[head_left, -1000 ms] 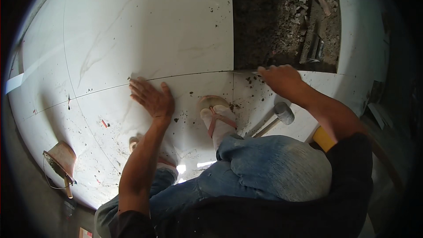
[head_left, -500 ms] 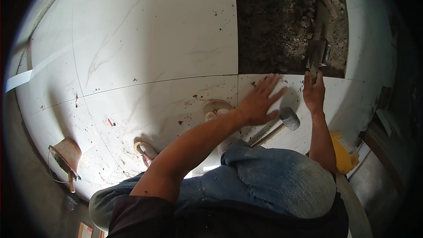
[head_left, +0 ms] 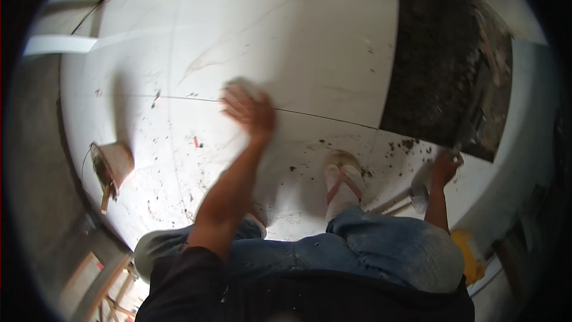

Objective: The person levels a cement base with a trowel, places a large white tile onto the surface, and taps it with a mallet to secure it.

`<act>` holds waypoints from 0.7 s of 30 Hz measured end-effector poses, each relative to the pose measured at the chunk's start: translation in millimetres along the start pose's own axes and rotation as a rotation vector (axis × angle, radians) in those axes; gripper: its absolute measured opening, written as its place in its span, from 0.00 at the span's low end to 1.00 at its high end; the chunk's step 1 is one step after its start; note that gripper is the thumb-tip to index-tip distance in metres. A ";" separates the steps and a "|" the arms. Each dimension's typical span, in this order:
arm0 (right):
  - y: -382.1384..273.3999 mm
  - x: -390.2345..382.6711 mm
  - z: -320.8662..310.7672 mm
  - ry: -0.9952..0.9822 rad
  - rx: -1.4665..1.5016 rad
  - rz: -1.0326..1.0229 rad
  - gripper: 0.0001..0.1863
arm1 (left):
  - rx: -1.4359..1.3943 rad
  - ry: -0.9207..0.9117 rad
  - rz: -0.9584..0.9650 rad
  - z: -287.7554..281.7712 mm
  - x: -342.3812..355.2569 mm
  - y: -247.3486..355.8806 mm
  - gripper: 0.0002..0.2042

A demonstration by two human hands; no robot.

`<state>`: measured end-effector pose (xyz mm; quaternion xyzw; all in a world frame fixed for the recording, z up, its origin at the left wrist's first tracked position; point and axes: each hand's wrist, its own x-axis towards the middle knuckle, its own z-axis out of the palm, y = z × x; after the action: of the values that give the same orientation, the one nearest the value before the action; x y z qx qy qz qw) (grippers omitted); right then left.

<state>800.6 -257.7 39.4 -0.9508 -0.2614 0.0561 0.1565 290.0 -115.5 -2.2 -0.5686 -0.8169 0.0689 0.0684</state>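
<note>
My left hand (head_left: 250, 112) is over the white marbled floor tiles (head_left: 286, 53), at the joint between two of them. Its fingers are stretched out and slightly blurred, with nothing in them. At the right, my right hand (head_left: 444, 169) has its fingers curled at the handle end of a trowel (head_left: 474, 120). The trowel's metal blade lies over dark, loose bedding (head_left: 432, 53) in a gap between the tiles. Motion blur softens the grip. Beside my right wrist a rubber mallet (head_left: 419, 198) lies on the tile, its handle pointing toward my knee.
A bucket (head_left: 118, 164) lies tipped at the left with a wooden handle sticking out. Crumbs of mortar (head_left: 407, 145) and a small red piece (head_left: 195, 142) are scattered on the tiles. My sandalled foot (head_left: 342, 182) stands between my hands. A yellow object (head_left: 469, 256) is at lower right.
My left hand has swung left from beside the bedding gap to the tile joint. The view has shifted left. My right hand stays at the trowel handle.
</note>
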 end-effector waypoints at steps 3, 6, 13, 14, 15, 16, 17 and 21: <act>27.3 -1.7 0.3 -0.021 -0.375 -0.101 0.21 | -0.527 -0.172 0.301 -60.6 -60.6 89.9 0.38; 57.8 4.8 6.8 -0.144 -1.542 -0.638 0.17 | -0.761 -0.572 0.814 -114.9 -118.7 138.7 0.37; 26.6 -45.2 -48.2 0.174 -0.301 0.237 0.27 | -0.928 -0.930 1.129 -153.4 -113.5 107.5 0.33; 18.0 -62.4 -53.5 0.188 -0.315 0.236 0.29 | -0.951 -0.586 0.924 -101.5 -110.8 92.3 0.34; 23.8 -68.5 -61.8 0.199 -0.314 0.237 0.29 | -0.773 -0.274 0.785 -78.8 -85.7 73.5 0.35; 25.1 -81.7 -62.8 0.185 -0.264 0.234 0.29 | -0.415 -0.255 0.611 -62.9 -53.1 53.0 0.37; 31.2 -95.4 -64.0 0.174 -0.211 0.233 0.28 | -0.524 -0.099 0.542 -46.8 -25.8 19.5 0.38; 56.9 -152.9 -63.3 0.143 -0.028 0.255 0.26 | -0.273 -0.171 -0.081 -40.7 39.0 -44.4 0.40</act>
<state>708.8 -399.7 84.4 -0.9800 -0.1272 0.0039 0.1532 243.5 -92.7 47.5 -0.5314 -0.8437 0.0027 -0.0768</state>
